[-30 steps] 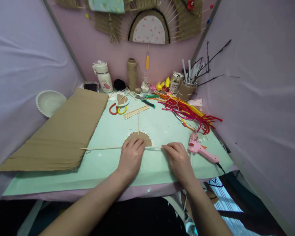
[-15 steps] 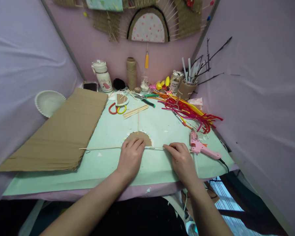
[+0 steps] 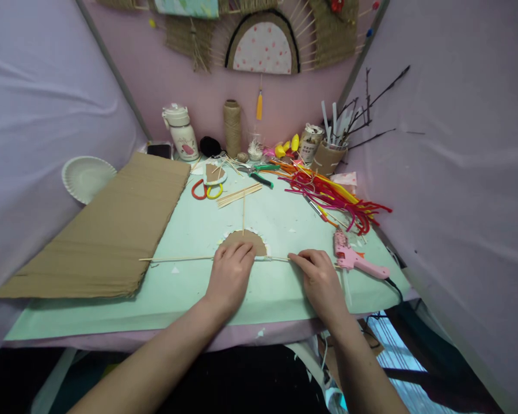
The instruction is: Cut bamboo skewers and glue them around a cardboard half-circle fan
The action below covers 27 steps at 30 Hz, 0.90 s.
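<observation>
A small cardboard half-circle (image 3: pixel 244 236) with a pale trimmed rim lies flat on the table. My left hand (image 3: pixel 234 267) holds it down, fingers pressed together over its straight edge; the thumb is hidden. One thin wooden stick (image 3: pixel 243 214) points away from its curved top. A second stick (image 3: pixel 181 259) runs sideways along the straight edge, passing under my left hand. Its right part is pinched in my right hand (image 3: pixel 318 273), just left of the pink hot glue gun (image 3: pixel 358 261).
A large cardboard sheet (image 3: pixel 107 230) covers the left side, beside a white paper plate (image 3: pixel 88 179). Farther back are scissors (image 3: pixel 207 190), loose sticks (image 3: pixel 239 195), pliers (image 3: pixel 259 176), a twine roll (image 3: pixel 232 129) and a bottle (image 3: pixel 181 133). Colourful pipe cleaners (image 3: pixel 328 192) lie back right.
The view has shifted very slightly. Both hands keep their places on the half-circle and the stick.
</observation>
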Motion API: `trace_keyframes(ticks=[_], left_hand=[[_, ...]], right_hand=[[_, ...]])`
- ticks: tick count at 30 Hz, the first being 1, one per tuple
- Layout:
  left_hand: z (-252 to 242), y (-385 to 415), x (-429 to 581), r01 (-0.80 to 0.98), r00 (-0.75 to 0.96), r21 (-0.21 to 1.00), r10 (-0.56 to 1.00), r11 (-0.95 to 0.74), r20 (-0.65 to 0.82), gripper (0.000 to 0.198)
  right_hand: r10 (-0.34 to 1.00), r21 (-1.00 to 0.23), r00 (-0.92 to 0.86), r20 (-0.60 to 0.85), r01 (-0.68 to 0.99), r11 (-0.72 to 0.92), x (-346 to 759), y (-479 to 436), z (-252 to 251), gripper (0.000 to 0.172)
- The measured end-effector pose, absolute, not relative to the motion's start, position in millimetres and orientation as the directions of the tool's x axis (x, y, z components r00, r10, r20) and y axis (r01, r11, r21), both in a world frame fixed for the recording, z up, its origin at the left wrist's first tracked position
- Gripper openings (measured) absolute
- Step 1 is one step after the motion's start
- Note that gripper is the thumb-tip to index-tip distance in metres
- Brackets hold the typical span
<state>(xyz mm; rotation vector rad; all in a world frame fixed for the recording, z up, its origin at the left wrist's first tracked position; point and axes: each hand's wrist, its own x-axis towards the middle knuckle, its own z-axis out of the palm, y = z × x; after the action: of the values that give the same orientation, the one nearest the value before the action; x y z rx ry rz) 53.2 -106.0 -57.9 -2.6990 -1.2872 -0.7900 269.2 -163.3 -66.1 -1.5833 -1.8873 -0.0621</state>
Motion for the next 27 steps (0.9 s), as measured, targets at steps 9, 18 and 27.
trace_keyframes(ticks=[9,18,27], left_hand=[[-58.3,-105.4,53.6,0.742,0.523,0.156,0.709,-0.652,0.474,0.024],[-58.2,-105.4,54.2,0.744,0.523,0.118,0.683,-0.657,0.51,0.02],[-57.9,-105.2,53.9,0.745,0.526,0.119,0.688,-0.656,0.5,0.021]], right_hand=[[0.852,-0.368,-0.03,0.522,0.893,0.257,282.4,-172.7,-65.1,0.038],[0.846,-0.371,-0.034,0.533,0.889,0.269,264.0,-164.1,-66.1,0.039],[0.854,-0.35,-0.057,0.518,0.896,0.272,268.2,-161.5,-67.7,0.038]])
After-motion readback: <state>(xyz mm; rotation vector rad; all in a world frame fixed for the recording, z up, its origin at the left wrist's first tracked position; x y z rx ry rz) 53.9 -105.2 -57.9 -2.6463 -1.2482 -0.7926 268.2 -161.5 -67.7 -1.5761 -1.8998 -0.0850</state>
